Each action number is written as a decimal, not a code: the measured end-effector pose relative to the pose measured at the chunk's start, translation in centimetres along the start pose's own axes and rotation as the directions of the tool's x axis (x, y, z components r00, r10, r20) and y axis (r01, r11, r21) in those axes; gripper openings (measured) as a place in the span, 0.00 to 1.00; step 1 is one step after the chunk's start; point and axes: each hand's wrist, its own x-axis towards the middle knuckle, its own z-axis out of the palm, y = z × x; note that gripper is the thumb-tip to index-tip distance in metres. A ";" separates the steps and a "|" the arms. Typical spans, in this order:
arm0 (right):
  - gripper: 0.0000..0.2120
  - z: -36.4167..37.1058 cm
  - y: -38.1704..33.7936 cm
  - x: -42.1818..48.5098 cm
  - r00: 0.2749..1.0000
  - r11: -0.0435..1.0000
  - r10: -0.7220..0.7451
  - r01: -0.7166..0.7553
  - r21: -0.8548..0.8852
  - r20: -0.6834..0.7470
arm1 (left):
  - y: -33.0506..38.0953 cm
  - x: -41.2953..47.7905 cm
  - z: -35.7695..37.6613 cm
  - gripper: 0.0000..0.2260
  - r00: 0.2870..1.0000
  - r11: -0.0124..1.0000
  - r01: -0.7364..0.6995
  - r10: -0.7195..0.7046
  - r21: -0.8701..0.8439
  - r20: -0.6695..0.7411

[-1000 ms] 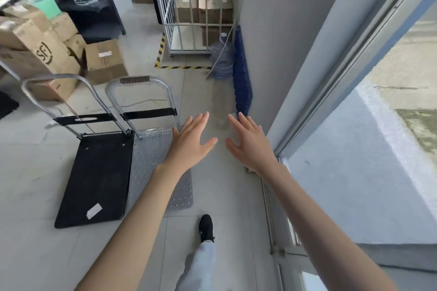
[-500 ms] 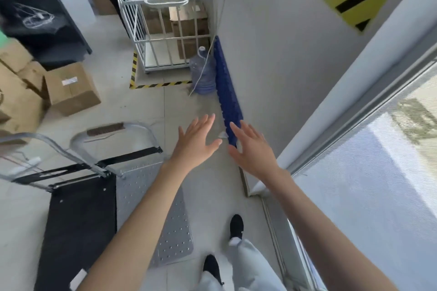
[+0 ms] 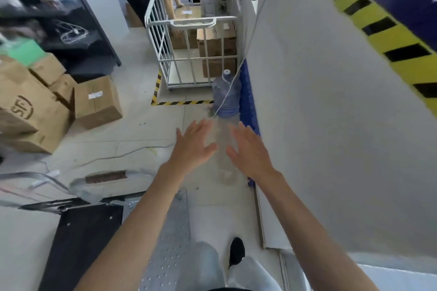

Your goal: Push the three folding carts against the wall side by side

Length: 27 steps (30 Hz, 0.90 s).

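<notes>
Two folding carts stand side by side on the floor at the lower left. The silver cart (image 3: 173, 238) has a studded metal deck and a curved handle with a brown grip. Left of it, the black cart (image 3: 80, 241) has a dark deck and a metal handle blurred at the left edge. My left hand (image 3: 192, 146) and my right hand (image 3: 250, 151) are both stretched forward with fingers spread, holding nothing, above the bare floor to the right of the silver cart's handle. A third folding cart is not in view.
The white wall (image 3: 319, 113) runs along the right, with a blue panel (image 3: 248, 106) and a water jug (image 3: 225, 94) at its foot. A white cage trolley (image 3: 191, 54) with boxes stands ahead, a person bent over it. Cardboard boxes (image 3: 94, 101) pile at the left.
I have stepped forward and the view has tilted up. The carts have slid toward the bottom of the frame. Both hands stay open and outstretched, now closer to the water jug.
</notes>
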 end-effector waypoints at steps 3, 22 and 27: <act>0.28 0.6 0.0 4.0 0.999 0.999 -0.004 0.003 0.039 0.033 | -1.7 2.4 -0.5 0.31 0.999 0.998 0.049 -0.049 -0.033 0.005; 0.26 3.2 -8.8 37.9 0.976 0.979 -0.158 0.175 -0.107 0.153 | -20.0 28.1 -9.2 0.32 0.973 0.964 0.199 -0.216 -0.178 -0.082; 0.28 4.5 -11.9 44.1 0.959 0.974 -0.174 0.201 -0.105 0.225 | -24.6 31.3 -11.4 0.32 0.956 0.944 0.261 -0.282 -0.200 -0.083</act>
